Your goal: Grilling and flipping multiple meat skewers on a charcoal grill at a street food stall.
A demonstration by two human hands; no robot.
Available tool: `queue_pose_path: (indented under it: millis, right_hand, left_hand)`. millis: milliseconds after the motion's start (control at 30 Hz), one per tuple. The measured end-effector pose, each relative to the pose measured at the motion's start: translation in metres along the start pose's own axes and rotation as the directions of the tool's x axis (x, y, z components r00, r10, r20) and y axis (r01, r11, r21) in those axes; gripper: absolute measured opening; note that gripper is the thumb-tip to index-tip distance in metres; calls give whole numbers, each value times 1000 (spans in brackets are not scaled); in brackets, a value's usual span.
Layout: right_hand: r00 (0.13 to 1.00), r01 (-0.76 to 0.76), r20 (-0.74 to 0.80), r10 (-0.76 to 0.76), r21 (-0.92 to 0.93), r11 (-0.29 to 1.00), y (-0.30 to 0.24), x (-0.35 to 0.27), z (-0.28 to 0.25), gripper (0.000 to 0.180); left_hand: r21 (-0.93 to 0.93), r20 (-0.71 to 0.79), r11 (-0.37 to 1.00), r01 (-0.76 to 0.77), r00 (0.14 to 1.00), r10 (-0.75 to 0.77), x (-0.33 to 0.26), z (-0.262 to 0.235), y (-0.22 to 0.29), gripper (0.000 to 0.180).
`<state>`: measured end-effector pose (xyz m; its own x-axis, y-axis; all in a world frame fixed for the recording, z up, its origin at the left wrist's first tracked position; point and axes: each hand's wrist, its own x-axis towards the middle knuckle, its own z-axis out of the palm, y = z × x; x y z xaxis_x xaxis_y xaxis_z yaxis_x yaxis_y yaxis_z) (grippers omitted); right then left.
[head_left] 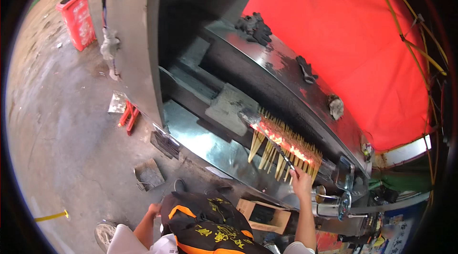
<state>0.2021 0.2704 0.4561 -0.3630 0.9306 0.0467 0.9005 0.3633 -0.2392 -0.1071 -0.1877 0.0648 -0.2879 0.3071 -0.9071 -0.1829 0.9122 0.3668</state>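
Nearest, at six o'clock, the person is wearing a black apron (210, 225) with orange trim. At seven o'clock the left hand (153, 209) is hanging low beside the apron, close over the ground; I cannot tell whether its fingers are spread or closed, and nothing shows in it. Just right of the apron, at five o'clock, a wooden box (263, 215) is sitting under the grill's edge.

At four o'clock the right hand (300, 181) is reaching up over the grill, fingers pressed together around the handle of a brush (267, 134), a long dark tool that is slanting up and left from the fist. Its wide head is lying at the near-left end of the row of skewers (286, 151), touching them. The skewers are lying side by side across the glowing trough, bamboo ends pointing toward the person, coals burning orange beneath.

Further right, metal cups (329, 201) are standing on the counter. Beyond the trough, black gloves (254, 27) are resting on the grill's far shelf at twelve o'clock. Behind it a red tarp (353, 34) is hanging. Far off at ten o'clock a red bin (76, 18) is standing on the concrete.
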Motion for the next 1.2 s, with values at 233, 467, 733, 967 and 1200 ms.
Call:
queue_pose_path:
  millis: [233, 467, 733, 967, 1200]
  right_hand:
    - [993, 72, 99, -62, -101, 992, -13, 61, -25, 26]
    - [965, 252, 99, -243, -89, 964, -68, 91, 26, 23]
    - [956, 58, 256, -145, 317, 947, -92, 2, 73, 29]
    - [902, -146, 426, -66, 446, 883, -38, -109, 153, 38]
    - [918, -87, 353, -179, 623, 778, -103, -49, 283, 35]
  left_hand:
    - [-647, -177, 741, -181, 981, 85, 7, -16, 51, 12]
    - [-465, -63, 881, 85, 990, -128, 27, -16, 11, 13]
    - [-512, -110, 859, -24, 993, -38, 21, -35, 42, 16]
    - [-570, -96, 818, -72, 995, 21, 11, -39, 42, 16]
    - [-445, -137, 891, -84, 990, 25, 10, -60, 59, 13]
